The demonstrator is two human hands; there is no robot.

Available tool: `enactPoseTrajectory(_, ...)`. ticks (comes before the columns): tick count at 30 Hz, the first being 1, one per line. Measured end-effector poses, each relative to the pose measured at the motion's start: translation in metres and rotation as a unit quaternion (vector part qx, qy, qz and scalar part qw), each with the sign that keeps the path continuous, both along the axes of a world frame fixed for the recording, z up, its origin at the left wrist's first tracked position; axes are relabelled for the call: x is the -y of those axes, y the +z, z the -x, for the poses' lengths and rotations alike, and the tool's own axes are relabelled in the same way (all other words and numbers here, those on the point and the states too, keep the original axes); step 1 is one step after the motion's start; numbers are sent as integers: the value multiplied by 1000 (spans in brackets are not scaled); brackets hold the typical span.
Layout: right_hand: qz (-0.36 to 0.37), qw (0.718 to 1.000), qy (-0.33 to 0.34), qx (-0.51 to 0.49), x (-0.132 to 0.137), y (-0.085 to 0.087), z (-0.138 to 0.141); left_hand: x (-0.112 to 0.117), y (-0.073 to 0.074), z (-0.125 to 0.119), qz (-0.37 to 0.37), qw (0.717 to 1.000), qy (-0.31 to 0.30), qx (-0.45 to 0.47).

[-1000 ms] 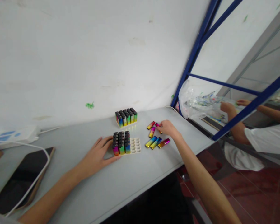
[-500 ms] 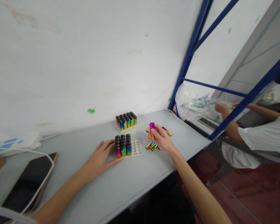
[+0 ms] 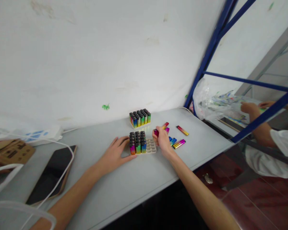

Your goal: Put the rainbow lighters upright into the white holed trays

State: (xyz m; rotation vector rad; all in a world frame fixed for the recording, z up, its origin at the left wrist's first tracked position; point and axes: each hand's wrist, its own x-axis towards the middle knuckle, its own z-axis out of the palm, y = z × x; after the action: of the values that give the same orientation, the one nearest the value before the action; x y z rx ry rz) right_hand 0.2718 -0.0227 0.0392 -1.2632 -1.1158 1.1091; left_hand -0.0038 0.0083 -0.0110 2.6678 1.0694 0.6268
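Observation:
My right hand (image 3: 163, 140) is closed around a purple-red lighter (image 3: 156, 132), just over the right part of a white tray (image 3: 154, 151) with round-edged pockets. Upright lighters with black tops (image 3: 138, 144) fill the left part of this tray in rows; the pockets on the right hold none. At the tray's left end rests my left hand (image 3: 114, 152), its fingers and thumb spread along the corner and apart from each other. Several shiny lighters (image 3: 179, 144) lie loose on the table beside and behind my right hand, which partly hides them.
A second tray packed with lighters (image 3: 140, 118) stands near the wall. On the left lie a phone (image 3: 51, 172), a white cable, a power strip (image 3: 38, 134) and a cardboard box (image 3: 14, 151). A blue metal frame (image 3: 206, 57) rises at right; behind it a co-worker's hands (image 3: 251, 107) handle something.
My right hand has moved from above the loose lighters toward the tray with the lighter, and has turned. My left hand stays at the tray. The camera view has shifted.

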Motion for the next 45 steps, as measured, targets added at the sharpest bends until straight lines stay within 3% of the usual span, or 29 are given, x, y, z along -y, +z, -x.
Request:
enactPoseTrajectory(9, 9, 1000, 16, 5, 0, -5, -2, -2, 8, 1, 22, 999, -13, 22)
enactPoseTrajectory(18, -33, 995, 25, 91, -4, -15, -6, -1, 19, 3, 44, 997, -18, 56)
enactPoseTrajectory(23, -40, 996, 40, 65, -5, -20, -7, -3, 21, 6, 62, 996, -25, 58)
enactPoseTrajectory(29, -127, 989, 59, 46, -5, -22, -9, -5, 22, 11, 71, 996, -28, 53)
enactPoseTrajectory(34, -194, 974, 55, 104, -4, -22, -9, -4, 21, 10, 73, 995, -24, 57)
enactPoseTrajectory(45, -199, 917, 135, 318, 2, -14, -22, -3, 20, 9, 44, 998, -18, 42)
